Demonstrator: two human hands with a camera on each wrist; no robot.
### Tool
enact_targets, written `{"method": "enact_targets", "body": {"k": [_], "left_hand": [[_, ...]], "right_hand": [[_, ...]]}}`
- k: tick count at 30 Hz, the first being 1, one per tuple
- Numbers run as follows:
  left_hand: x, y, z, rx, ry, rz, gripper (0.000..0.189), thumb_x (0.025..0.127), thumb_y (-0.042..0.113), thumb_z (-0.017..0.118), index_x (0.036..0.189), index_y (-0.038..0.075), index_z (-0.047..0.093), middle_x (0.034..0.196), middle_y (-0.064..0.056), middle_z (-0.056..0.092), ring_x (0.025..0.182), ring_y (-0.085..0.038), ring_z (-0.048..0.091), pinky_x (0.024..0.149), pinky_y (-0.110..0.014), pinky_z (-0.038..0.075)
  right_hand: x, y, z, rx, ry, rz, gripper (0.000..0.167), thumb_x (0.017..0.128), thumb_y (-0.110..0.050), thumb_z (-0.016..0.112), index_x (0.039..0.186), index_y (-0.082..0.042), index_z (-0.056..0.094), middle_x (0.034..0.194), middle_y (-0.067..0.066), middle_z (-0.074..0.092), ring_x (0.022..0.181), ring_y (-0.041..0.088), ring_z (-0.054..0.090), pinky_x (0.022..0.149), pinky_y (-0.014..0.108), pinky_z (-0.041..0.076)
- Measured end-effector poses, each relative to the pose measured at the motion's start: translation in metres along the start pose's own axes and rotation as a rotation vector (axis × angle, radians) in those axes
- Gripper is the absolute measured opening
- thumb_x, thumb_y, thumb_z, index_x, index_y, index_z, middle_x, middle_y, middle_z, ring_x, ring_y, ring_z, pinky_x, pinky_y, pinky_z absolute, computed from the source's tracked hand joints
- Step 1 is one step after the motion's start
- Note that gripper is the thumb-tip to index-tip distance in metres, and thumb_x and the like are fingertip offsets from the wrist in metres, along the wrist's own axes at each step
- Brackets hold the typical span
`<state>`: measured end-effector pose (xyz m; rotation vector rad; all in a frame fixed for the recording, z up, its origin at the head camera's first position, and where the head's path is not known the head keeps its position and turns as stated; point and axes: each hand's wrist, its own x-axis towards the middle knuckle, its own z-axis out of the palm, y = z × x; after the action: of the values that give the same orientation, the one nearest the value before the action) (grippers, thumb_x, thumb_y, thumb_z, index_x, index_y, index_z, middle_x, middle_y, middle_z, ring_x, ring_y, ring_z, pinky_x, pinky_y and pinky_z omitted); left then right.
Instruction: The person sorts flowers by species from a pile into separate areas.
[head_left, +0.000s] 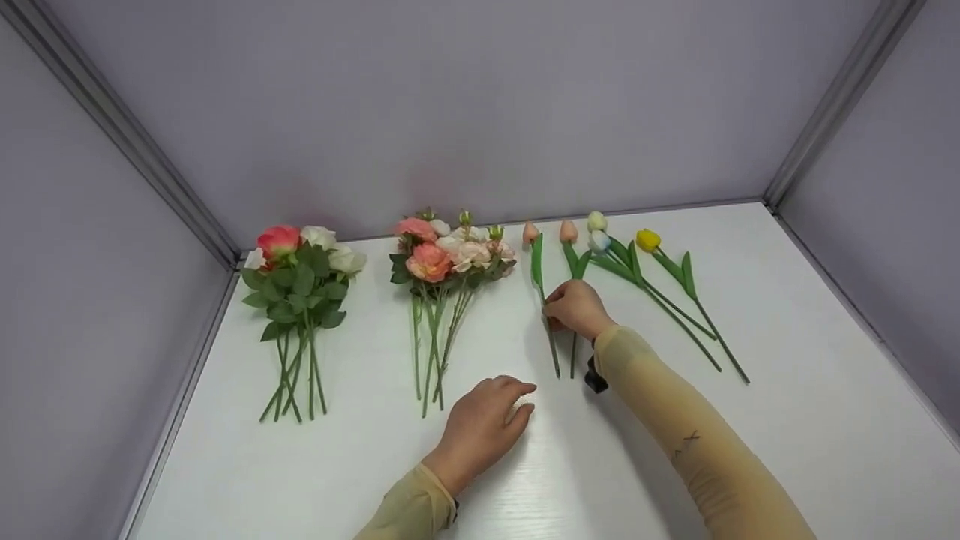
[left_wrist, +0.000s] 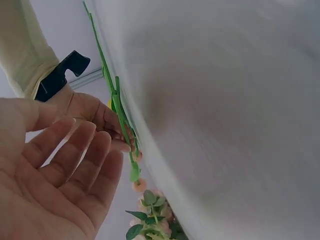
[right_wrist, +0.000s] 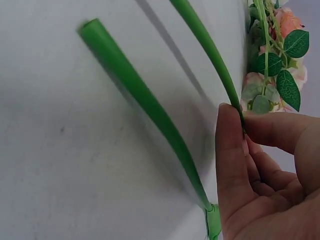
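Note:
My right hand (head_left: 579, 306) pinches the stem of a peach tulip (head_left: 531, 232) between thumb and index finger; the right wrist view shows the green stem (right_wrist: 212, 50) in that pinch. Just right of it lies a second peach tulip (head_left: 568, 232), its stem passing beneath my right hand. My left hand (head_left: 484, 427) hovers low over the white table (head_left: 517, 499), holding nothing. In the left wrist view its fingers (left_wrist: 75, 165) are loosely bent, with the right hand (left_wrist: 92, 115) beyond them.
To the left lie a bunch of red and white roses (head_left: 279, 241) and a bunch of pink and coral flowers (head_left: 430, 262). On the right are a white tulip (head_left: 597, 221), a pale blue tulip (head_left: 599, 241) and a yellow tulip (head_left: 648, 240). Grey panels (head_left: 480, 112) enclose the table.

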<state>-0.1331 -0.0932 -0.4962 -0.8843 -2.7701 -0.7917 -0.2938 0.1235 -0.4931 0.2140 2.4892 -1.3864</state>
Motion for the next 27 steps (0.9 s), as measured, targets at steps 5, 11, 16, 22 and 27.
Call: {"method": "enact_targets", "body": {"k": [5,11,16,22,27], "left_hand": [[-0.004,-0.010,-0.005,0.182,-0.120,0.076,0.049,0.101,0.038,0.066,0.144,0.015,0.059,0.141,-0.006,0.059,0.132,-0.027,0.053,0.109,-0.043,0.044],[-0.003,-0.015,-0.007,0.338,-0.272,0.102,0.073,0.098,0.056,0.062,0.159,0.022,0.040,0.163,-0.009,0.035,0.151,-0.032,0.029,0.122,-0.053,0.022],[0.000,-0.011,-0.005,0.343,-0.315,0.138,0.076,0.098,0.062,0.057,0.161,0.024,0.037,0.166,-0.009,0.028,0.153,-0.032,0.023,0.123,-0.055,0.018],[0.011,-0.003,-0.004,0.306,-0.349,0.161,0.076,0.099,0.062,0.057,0.161,0.023,0.036,0.167,-0.009,0.027,0.154,-0.031,0.022,0.124,-0.054,0.016],[0.019,0.008,-0.003,0.266,-0.351,0.196,0.076,0.099,0.060,0.058,0.161,0.023,0.034,0.166,-0.009,0.029,0.153,-0.030,0.023,0.124,-0.053,0.016]], "right_hand": [[-0.002,0.004,-0.001,-0.066,0.034,-0.036,0.011,0.089,-0.003,0.069,0.098,0.002,0.073,0.086,0.011,0.072,0.072,0.018,0.069,0.064,0.030,0.056],[-0.005,0.004,0.001,-0.124,0.055,-0.050,0.010,0.090,-0.007,0.072,0.098,-0.001,0.073,0.086,0.009,0.071,0.073,0.018,0.067,0.065,0.032,0.055],[-0.009,0.008,-0.006,-0.076,0.046,-0.047,0.013,0.096,-0.013,0.070,0.103,-0.002,0.071,0.090,0.012,0.071,0.077,0.021,0.068,0.066,0.032,0.055],[-0.015,0.020,-0.036,-0.075,0.113,-0.093,0.017,0.100,-0.018,0.064,0.107,-0.003,0.070,0.096,0.015,0.069,0.080,0.024,0.066,0.065,0.033,0.054],[-0.016,0.045,-0.073,-0.262,0.233,-0.158,0.023,0.099,-0.014,0.060,0.113,0.002,0.068,0.106,0.019,0.068,0.091,0.032,0.063,0.079,0.046,0.054]]}}
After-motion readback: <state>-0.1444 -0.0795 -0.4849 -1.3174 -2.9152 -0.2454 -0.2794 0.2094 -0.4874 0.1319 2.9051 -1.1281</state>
